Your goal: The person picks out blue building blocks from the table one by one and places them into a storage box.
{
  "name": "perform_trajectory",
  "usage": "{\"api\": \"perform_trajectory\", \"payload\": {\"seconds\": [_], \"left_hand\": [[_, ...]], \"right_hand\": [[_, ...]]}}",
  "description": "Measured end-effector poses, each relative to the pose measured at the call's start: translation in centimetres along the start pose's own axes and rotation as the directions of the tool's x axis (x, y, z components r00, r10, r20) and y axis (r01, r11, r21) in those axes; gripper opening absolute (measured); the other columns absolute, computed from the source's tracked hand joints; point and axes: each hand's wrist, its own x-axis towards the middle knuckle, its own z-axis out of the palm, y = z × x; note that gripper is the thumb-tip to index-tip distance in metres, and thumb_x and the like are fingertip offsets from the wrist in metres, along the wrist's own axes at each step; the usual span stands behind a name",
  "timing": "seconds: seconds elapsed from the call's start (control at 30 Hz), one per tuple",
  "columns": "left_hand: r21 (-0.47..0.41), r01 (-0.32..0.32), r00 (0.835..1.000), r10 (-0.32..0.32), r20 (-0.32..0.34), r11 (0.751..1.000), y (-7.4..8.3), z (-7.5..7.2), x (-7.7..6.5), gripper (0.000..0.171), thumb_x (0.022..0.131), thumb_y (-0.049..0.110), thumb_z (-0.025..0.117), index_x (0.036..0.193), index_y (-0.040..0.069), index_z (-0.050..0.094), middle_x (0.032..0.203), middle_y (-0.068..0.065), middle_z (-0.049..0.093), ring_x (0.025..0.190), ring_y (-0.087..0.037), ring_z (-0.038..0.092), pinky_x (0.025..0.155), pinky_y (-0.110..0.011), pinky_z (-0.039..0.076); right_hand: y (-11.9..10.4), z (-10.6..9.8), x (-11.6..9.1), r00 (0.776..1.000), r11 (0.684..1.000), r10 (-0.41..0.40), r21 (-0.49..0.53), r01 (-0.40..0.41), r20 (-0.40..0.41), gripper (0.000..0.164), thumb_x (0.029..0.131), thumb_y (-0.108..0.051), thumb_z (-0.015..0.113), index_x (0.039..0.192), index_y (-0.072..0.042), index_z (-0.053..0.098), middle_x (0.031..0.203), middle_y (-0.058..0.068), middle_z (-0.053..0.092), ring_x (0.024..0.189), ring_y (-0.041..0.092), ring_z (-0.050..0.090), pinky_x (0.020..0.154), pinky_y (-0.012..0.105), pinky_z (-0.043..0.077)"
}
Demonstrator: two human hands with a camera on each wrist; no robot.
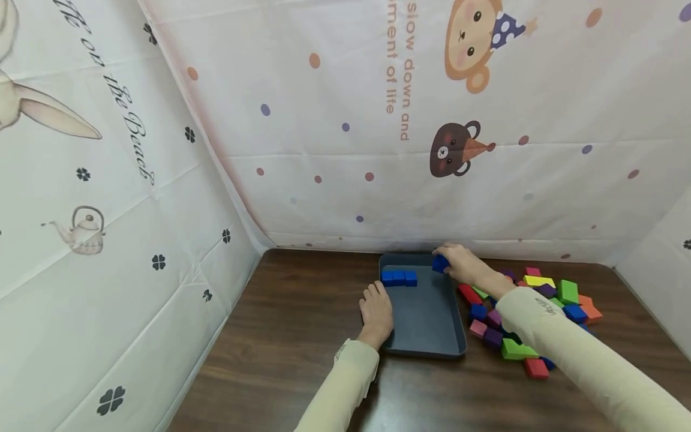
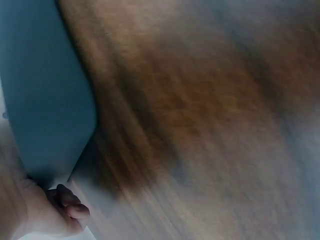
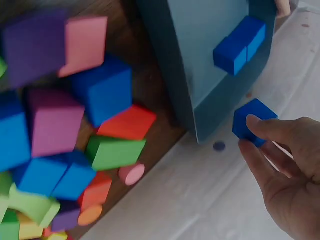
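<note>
In the head view, my right hand is over the far right corner of the grey tray, pinching a blue block. The right wrist view shows thumb and fingertips on opposite sides of that block, which hangs just past the tray's edge. Inside the tray, three blue cubes sit in a row along the far left. My left hand grips the tray's left rim; its fingers are curled by the tray's edge in the left wrist view.
Right of the tray lies a loose pile of coloured blocks, among them a green block, a red block and a purple block. A printed white cloth hangs behind the brown table.
</note>
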Motion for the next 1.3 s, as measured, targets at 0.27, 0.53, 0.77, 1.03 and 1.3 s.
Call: {"api": "perform_trajectory", "payload": {"seconds": [0.27, 0.53, 0.77, 1.03, 1.3], "left_hand": [[-0.023, 0.011, 0.999, -0.012, -0.044, 1.000, -0.1, -0.1, -0.1, 0.076, 0.077, 0.036, 0.075, 0.135, 0.004, 0.037, 0.120, -0.011, 0.053, 0.100, -0.021, 0.053, 0.080, -0.033, 0.049], [-0.086, 0.027, 0.997, -0.032, -0.069, 0.996, 0.0, -0.1, -0.1, 0.076, 0.076, 0.035, 0.077, 0.133, 0.004, 0.037, 0.120, -0.010, 0.055, 0.100, -0.021, 0.054, 0.081, -0.034, 0.049], [-0.068, 0.019, 0.997, -0.024, -0.078, 0.997, 0.0, 0.1, -0.1, 0.074, 0.077, 0.036, 0.076, 0.132, 0.003, 0.039, 0.118, -0.010, 0.056, 0.099, -0.020, 0.054, 0.081, -0.033, 0.049], [-0.035, 0.006, 0.996, -0.009, -0.084, 0.999, 0.7, 0.0, -0.2, 0.074, 0.080, 0.039, 0.073, 0.133, 0.001, 0.039, 0.118, -0.010, 0.056, 0.100, -0.019, 0.054, 0.082, -0.031, 0.049], [-0.119, 0.034, 0.997, -0.042, -0.062, 0.992, -0.2, -0.1, -0.3, 0.058, 0.074, 0.037, 0.079, 0.108, 0.005, 0.044, 0.098, -0.008, 0.055, 0.085, -0.019, 0.053, 0.071, -0.031, 0.047]], "right_hand": [[0.2, 2.6, 2.2, 0.987, 0.999, 0.005, -0.048, 0.002, 0.162, 0.037, 0.078, 0.011, 0.065, 0.114, 0.011, 0.059, 0.111, 0.027, 0.059, 0.107, 0.043, 0.055, 0.086, 0.050, 0.049], [0.8, 4.5, 3.1, 0.972, 0.997, 0.051, -0.068, -0.036, 0.231, 0.034, 0.077, 0.011, 0.064, 0.112, 0.010, 0.061, 0.110, 0.027, 0.061, 0.101, 0.038, 0.061, 0.077, 0.045, 0.053], [0.7, 6.0, 3.8, 0.985, 0.996, 0.048, -0.083, -0.035, 0.168, 0.031, 0.074, 0.012, 0.066, 0.104, 0.009, 0.065, 0.104, 0.026, 0.064, 0.098, 0.037, 0.063, 0.078, 0.046, 0.053], [0.0, 5.8, 3.9, 0.974, 0.993, 0.083, -0.096, -0.064, 0.210, 0.029, 0.077, 0.009, 0.066, 0.106, 0.006, 0.065, 0.104, 0.022, 0.064, 0.094, 0.031, 0.063, 0.075, 0.042, 0.053], [1.2, 0.6, 1.7, 0.986, 0.999, 0.025, -0.035, -0.019, 0.166, 0.028, 0.084, -0.001, 0.066, 0.110, 0.009, 0.063, 0.104, 0.024, 0.065, 0.095, 0.036, 0.063, 0.079, 0.045, 0.052]]}}
